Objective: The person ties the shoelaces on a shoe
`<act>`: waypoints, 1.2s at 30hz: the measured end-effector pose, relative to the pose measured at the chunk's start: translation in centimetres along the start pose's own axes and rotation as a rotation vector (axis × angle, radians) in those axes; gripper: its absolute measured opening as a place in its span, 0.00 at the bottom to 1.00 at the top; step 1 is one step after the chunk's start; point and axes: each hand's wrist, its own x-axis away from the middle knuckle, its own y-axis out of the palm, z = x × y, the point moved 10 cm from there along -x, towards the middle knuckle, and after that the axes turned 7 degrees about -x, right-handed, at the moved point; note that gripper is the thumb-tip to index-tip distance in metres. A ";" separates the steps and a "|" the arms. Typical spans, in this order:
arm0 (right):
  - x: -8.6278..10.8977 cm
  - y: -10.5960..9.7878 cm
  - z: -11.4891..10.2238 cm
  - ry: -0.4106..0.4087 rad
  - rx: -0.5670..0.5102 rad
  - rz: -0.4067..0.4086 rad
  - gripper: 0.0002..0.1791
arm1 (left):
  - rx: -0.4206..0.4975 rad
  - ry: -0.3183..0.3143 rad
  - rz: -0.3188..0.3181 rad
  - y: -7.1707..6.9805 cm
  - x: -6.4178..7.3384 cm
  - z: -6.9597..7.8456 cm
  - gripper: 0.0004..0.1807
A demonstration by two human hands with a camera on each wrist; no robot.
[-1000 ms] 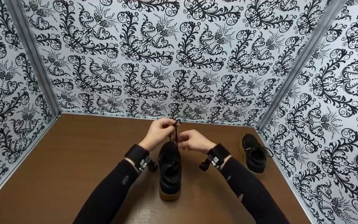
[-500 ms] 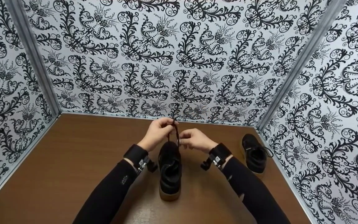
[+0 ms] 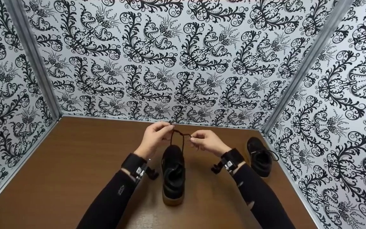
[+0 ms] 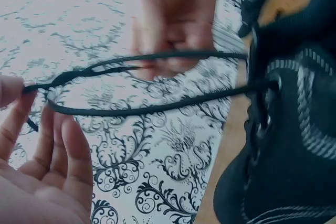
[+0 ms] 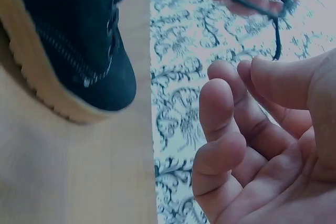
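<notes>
A black shoe [image 3: 172, 178] with a tan sole stands on the brown table, toe pointing away from me. Its black shoelace [image 4: 131, 112] is drawn up from the eyelets in two strands that meet in a twist above the toe. My left hand [image 3: 152, 138] pinches one lace end between thumb and index finger; a short tip hangs below them in the left wrist view. On the right of the lace, my right hand [image 3: 211, 142] pinches the other end between thumb and fingertips [image 5: 278, 74]. Both hands are raised beyond the toe.
A second black shoe [image 3: 260, 159], with a lace loop sticking out, stands at the right side of the brown table [image 3: 84, 165]. Patterned black-and-white walls [image 3: 157, 63] enclose the back and sides, close behind my hands.
My hands have drawn apart, left hand leftward and right hand rightward. The lace, formerly bunched at the left hand, now stretches between them. Both shoes have stayed in place.
</notes>
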 end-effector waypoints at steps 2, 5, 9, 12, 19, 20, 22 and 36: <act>0.5 -0.7 0.8 -0.002 -0.023 0.022 0.09 | -0.004 -0.015 0.011 -0.7 0.7 -0.5 0.05; 1.2 -1.6 2.1 0.003 -0.069 0.047 0.10 | -0.010 -0.015 0.013 -1.7 1.7 -1.4 0.06; 2.1 -2.7 3.8 0.022 -0.101 0.077 0.09 | 0.027 -0.019 0.017 -3.2 2.9 -2.5 0.06; 2.7 -3.6 4.9 0.037 -0.115 0.111 0.10 | 0.044 -0.034 0.008 -4.0 3.8 -3.2 0.09; 4.5 -4.5 6.9 0.055 -0.184 0.165 0.08 | 0.018 -0.113 0.010 -6.0 5.8 -5.3 0.12; 4.7 -4.6 7.2 0.056 -0.200 0.171 0.09 | 0.015 -0.119 0.019 -6.2 6.1 -5.5 0.11; 5.1 -4.9 8.0 0.062 -0.235 0.185 0.12 | 0.008 -0.135 0.035 -6.8 6.5 -6.0 0.10; 8.4 -6.2 12.5 0.117 -0.176 0.260 0.19 | -0.075 -0.308 0.032 -8.9 10.1 -8.9 0.09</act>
